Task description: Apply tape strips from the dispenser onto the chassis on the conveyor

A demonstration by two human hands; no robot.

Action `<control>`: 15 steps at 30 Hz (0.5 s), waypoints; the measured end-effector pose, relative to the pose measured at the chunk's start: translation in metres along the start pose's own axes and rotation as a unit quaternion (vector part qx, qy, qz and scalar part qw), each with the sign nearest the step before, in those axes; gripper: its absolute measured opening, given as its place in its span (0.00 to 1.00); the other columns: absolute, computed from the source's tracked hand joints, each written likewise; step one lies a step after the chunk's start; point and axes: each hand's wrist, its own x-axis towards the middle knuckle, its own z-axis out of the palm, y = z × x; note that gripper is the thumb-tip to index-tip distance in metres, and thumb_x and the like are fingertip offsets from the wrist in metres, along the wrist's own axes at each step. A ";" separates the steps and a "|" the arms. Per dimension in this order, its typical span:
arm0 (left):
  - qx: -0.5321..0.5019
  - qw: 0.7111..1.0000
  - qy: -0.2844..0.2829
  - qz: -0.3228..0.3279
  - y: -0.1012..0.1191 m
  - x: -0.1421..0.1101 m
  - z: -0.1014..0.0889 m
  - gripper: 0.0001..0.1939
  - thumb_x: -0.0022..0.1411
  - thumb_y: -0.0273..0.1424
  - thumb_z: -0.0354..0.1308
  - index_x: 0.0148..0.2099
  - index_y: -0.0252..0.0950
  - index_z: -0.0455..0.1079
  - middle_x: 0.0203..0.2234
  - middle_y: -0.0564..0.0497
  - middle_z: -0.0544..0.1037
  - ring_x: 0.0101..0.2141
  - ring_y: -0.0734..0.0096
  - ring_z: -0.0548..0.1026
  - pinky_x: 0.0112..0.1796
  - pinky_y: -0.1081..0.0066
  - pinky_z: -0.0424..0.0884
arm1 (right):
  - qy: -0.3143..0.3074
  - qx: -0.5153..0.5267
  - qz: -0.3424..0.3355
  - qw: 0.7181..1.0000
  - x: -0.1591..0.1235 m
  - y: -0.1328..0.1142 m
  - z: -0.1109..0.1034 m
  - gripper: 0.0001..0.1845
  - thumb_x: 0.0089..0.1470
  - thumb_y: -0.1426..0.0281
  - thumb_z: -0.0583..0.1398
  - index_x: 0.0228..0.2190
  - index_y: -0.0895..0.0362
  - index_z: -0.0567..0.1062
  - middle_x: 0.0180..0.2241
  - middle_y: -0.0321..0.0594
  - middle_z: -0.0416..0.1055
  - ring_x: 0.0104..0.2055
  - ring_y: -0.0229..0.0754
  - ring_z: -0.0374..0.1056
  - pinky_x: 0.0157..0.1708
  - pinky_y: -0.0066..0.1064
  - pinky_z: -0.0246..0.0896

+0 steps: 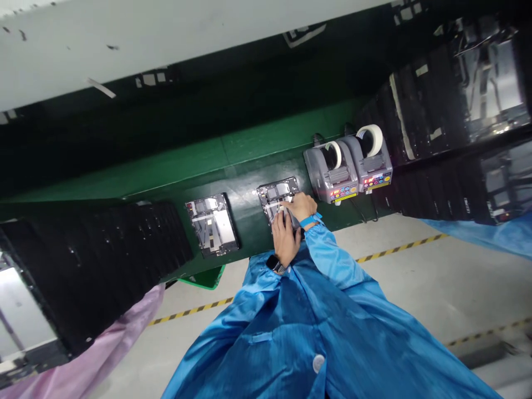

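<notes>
- On the green bench mat (243,160), our open device frame (276,194) lies near the tape dispensers (330,172).
- Our left hand (285,235) and right hand (301,206) lie half-curled on it; any grip is hidden.
- A slip could scratch its exposed innards.

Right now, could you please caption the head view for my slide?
Hands work on an open device housing on a green bench, beside electronic tape dispensers.
</notes>
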 end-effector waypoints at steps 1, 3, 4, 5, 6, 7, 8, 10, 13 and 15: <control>0.001 1.000 0.003 -0.003 -0.001 0.003 -0.005 0.36 0.72 0.39 0.49 0.75 0.29 0.48 0.73 0.33 0.51 0.73 0.47 0.47 0.68 0.42 0.51 | 0.001 0.002 0.003 1.000 0.000 0.003 -0.001 0.31 0.54 0.41 0.63 0.39 0.55 0.85 0.39 0.55 0.82 0.44 0.54 0.79 0.39 0.34 0.69; 0.014 1.000 0.007 -0.012 -0.005 0.010 -0.014 0.38 0.72 0.40 0.48 0.76 0.28 0.44 0.73 0.34 0.49 0.73 0.48 0.46 0.69 0.42 0.49 | 0.002 0.008 0.009 1.000 -0.002 0.007 -0.002 0.31 0.54 0.41 0.63 0.39 0.55 0.85 0.39 0.55 0.82 0.43 0.54 0.79 0.38 0.34 0.68; 0.023 1.000 0.006 -0.014 -0.007 0.013 -0.017 0.38 0.72 0.40 0.48 0.77 0.28 0.43 0.74 0.35 0.49 0.73 0.48 0.45 0.69 0.42 0.47 | 0.002 0.010 0.011 1.000 -0.003 0.009 -0.001 0.30 0.54 0.41 0.63 0.39 0.54 0.85 0.39 0.54 0.82 0.43 0.53 0.79 0.38 0.34 0.68; 0.033 0.999 0.003 -0.012 -0.010 0.017 -0.020 0.38 0.72 0.40 0.47 0.77 0.28 0.43 0.74 0.35 0.49 0.73 0.47 0.45 0.69 0.41 0.46 | 0.003 0.011 0.012 1.000 -0.003 0.011 -0.001 0.30 0.54 0.41 0.63 0.39 0.54 0.85 0.39 0.54 0.82 0.43 0.53 0.79 0.38 0.33 0.68; 0.041 0.999 -0.002 -0.008 -0.013 0.019 -0.021 0.38 0.72 0.41 0.47 0.76 0.29 0.44 0.74 0.36 0.49 0.73 0.47 0.45 0.69 0.40 0.45 | 0.004 0.012 0.011 1.000 -0.004 0.012 0.000 0.29 0.54 0.42 0.63 0.39 0.54 0.85 0.39 0.53 0.82 0.43 0.53 0.79 0.38 0.33 0.68; 0.049 0.999 -0.008 -0.002 -0.015 0.022 -0.023 0.37 0.72 0.41 0.47 0.76 0.30 0.46 0.74 0.37 0.49 0.73 0.47 0.45 0.69 0.39 0.45 | 0.006 0.014 0.008 1.000 -0.004 0.014 0.000 0.29 0.55 0.42 0.63 0.38 0.53 0.85 0.39 0.53 0.82 0.43 0.53 0.79 0.37 0.33 0.68; 0.055 0.998 -0.014 0.004 -0.018 0.024 -0.024 0.36 0.72 0.41 0.47 0.76 0.30 0.47 0.74 0.37 0.50 0.73 0.46 0.46 0.69 0.38 0.44 | 0.009 0.017 0.002 1.000 -0.003 0.014 0.001 0.28 0.56 0.42 0.62 0.38 0.53 0.85 0.38 0.52 0.82 0.43 0.52 0.79 0.37 0.33 0.67; 0.064 0.998 -0.024 0.015 -0.023 0.027 -0.027 0.36 0.72 0.42 0.47 0.76 0.31 0.49 0.73 0.37 0.51 0.73 0.46 0.48 0.68 0.37 0.45 | 0.015 0.024 -0.005 1.000 0.000 0.014 0.003 0.28 0.57 0.42 0.60 0.36 0.53 0.85 0.38 0.51 0.82 0.42 0.52 0.79 0.37 0.32 0.67; 0.077 0.995 -0.048 0.046 -0.030 0.030 -0.032 0.35 0.72 0.41 0.47 0.76 0.32 0.49 0.73 0.38 0.53 0.72 0.46 0.50 0.68 0.38 0.48 | 0.023 0.036 0.003 0.999 0.003 0.010 0.007 0.29 0.57 0.42 0.60 0.36 0.54 0.84 0.37 0.51 0.82 0.41 0.50 0.78 0.37 0.32 0.66; 0.088 0.991 -0.064 0.071 -0.033 0.030 -0.036 0.35 0.73 0.41 0.46 0.76 0.32 0.50 0.72 0.38 0.54 0.72 0.46 0.50 0.67 0.38 0.50 | 0.040 0.051 0.009 0.998 -0.005 0.008 0.012 0.28 0.58 0.43 0.61 0.36 0.56 0.83 0.37 0.52 0.81 0.41 0.49 0.77 0.38 0.33 0.65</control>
